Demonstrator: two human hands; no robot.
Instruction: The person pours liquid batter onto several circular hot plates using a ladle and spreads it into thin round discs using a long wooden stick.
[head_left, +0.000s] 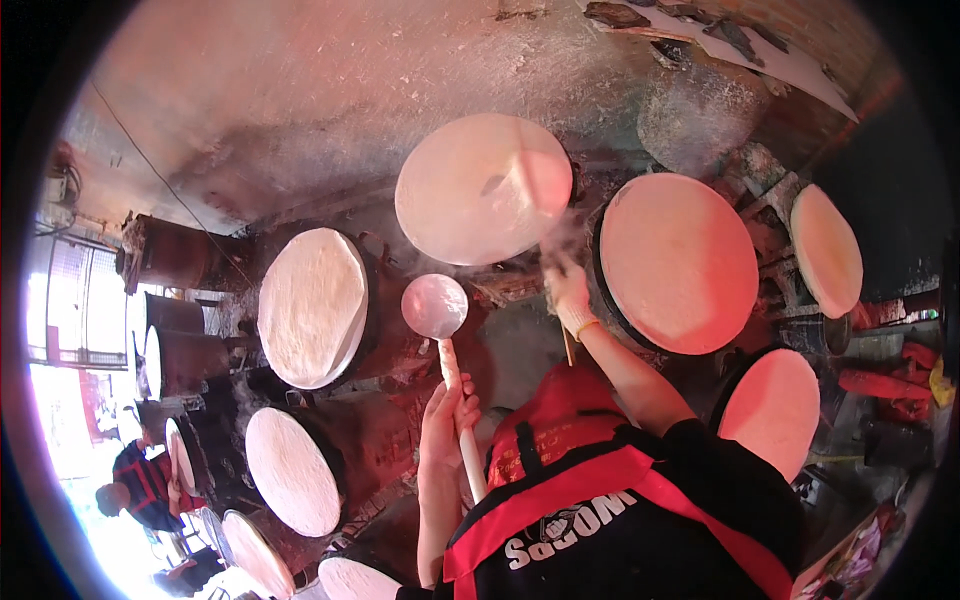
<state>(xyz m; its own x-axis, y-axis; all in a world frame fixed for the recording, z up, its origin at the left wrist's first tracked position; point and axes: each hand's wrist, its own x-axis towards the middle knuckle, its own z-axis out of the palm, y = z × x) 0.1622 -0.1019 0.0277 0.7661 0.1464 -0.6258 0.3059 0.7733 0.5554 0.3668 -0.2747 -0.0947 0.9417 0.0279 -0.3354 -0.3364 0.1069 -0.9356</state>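
Note:
My left hand (450, 412) grips the pale handle of a ladle (435, 306), with the round metal bowl pointing away from me. My right hand (566, 289), in a white work glove and blurred, is at the near right rim of a large round pan (465, 195). A thin stick (568, 346) pokes out below that hand and appears held in it; its other end is hidden. A smooth pale layer fills this pan, with steam around its near right side. Close to the right forearm stands another large pan (667, 262) with a pale surface.
Several more round pans with pale tops surround me, including a left pan (313, 307), a lower left pan (292, 471) and a right pan (772, 412). Dark drums (191, 253) stand at the far left. Another person (146, 480) bends over a pan there. A stained wall (315, 82) rises behind.

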